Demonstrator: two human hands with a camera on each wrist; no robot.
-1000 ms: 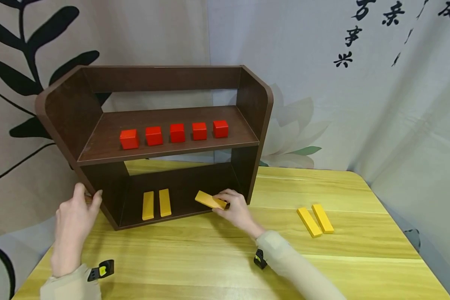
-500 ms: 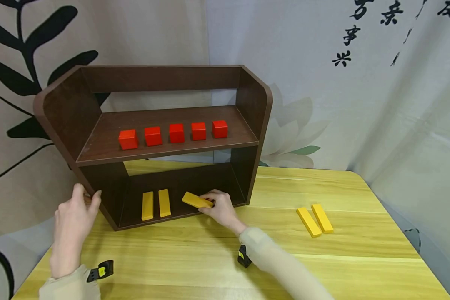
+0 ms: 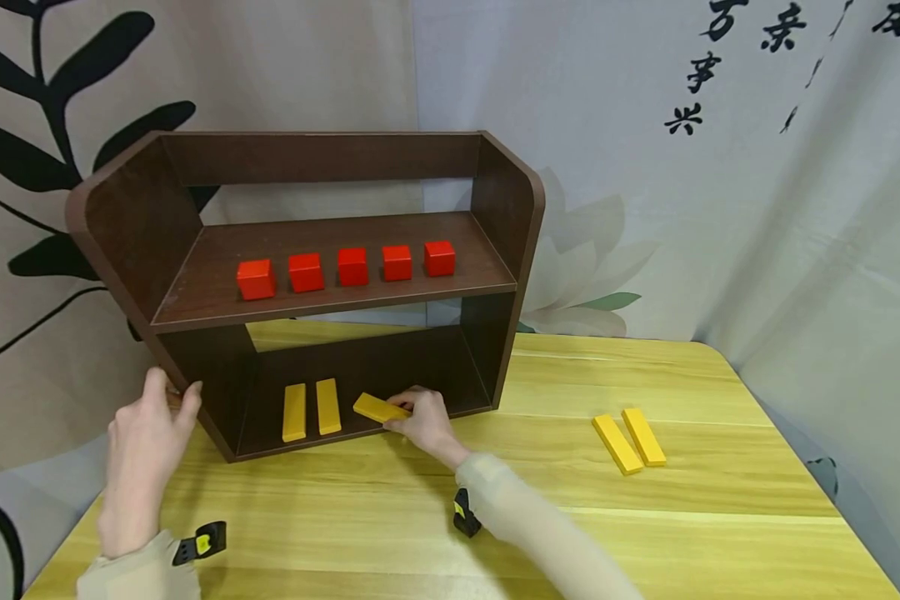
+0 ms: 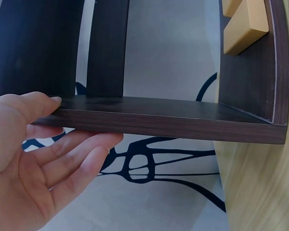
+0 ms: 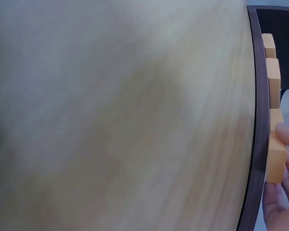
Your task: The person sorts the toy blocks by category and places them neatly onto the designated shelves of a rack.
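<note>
A dark brown two-tier wooden shelf [image 3: 337, 312] stands on the table, slightly angled. My left hand [image 3: 146, 446] holds its left side panel; in the left wrist view the thumb is on the panel's inner side and the fingers [image 4: 82, 161] lie against the outer side. Over the lower tier, my right hand [image 3: 426, 423] pinches one end of a yellow rectangular block [image 3: 377, 408], which lies slantwise. Left of it, two yellow blocks [image 3: 328, 406] stand side by side on that tier. At the right edge of the right wrist view, the held block [image 5: 276, 161] shows between thumb and fingers.
Several red cubes [image 3: 352, 267] sit in a row on the upper tier. Two more yellow blocks [image 3: 618, 444] lie on the wooden table [image 3: 720, 533] to the right. A printed curtain [image 3: 607, 167] hangs behind the table.
My right hand has moved left along the lower tier with the yellow block, toward the two standing there. The left hand has stayed on the side panel.
</note>
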